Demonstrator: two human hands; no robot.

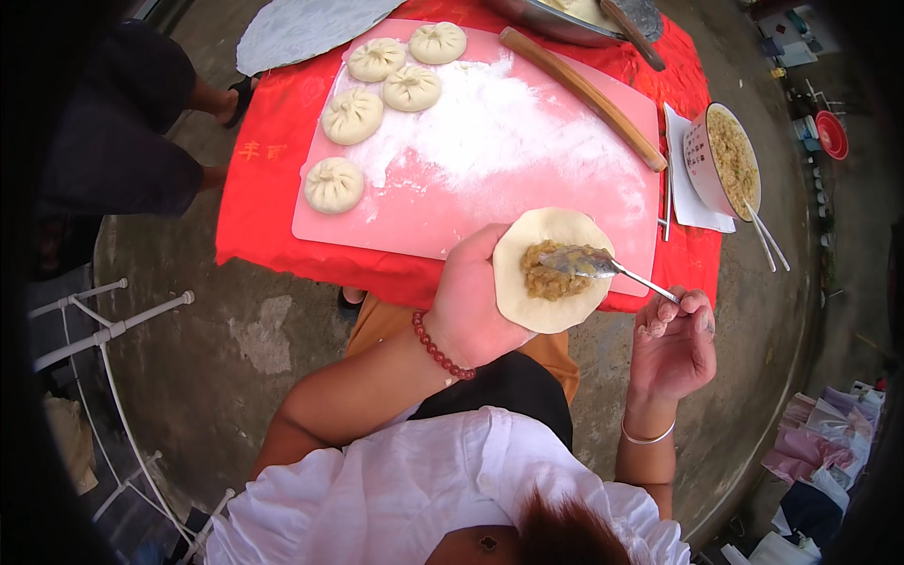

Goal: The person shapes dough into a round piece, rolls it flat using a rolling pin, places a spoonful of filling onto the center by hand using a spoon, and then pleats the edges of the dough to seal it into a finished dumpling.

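Observation:
A round dough wrapper [514, 286] lies flat on the palm of my left hand [472, 304], beyond the mat's near edge. Brown, mushy filling [554, 282] is heaped at its middle. Pinched by its handle end in my right hand [674, 342] is a metal spoon [590, 263], its bowl on the filling. Several pleated buns [352, 116] rest at the left of the pink mat [424, 229], which is dusted with white flour [470, 131]. A bowl of filling [732, 152] with white chopsticks [766, 236] stands at the right.
A wooden rolling pin [583, 99] lies diagonally on the mat's right side. Behind it sits a metal basin [565, 21] holding dough. A pale round sheet [311, 32] covers the far left corner of the red tablecloth [261, 191]. Another person's legs [134, 127] are at the left.

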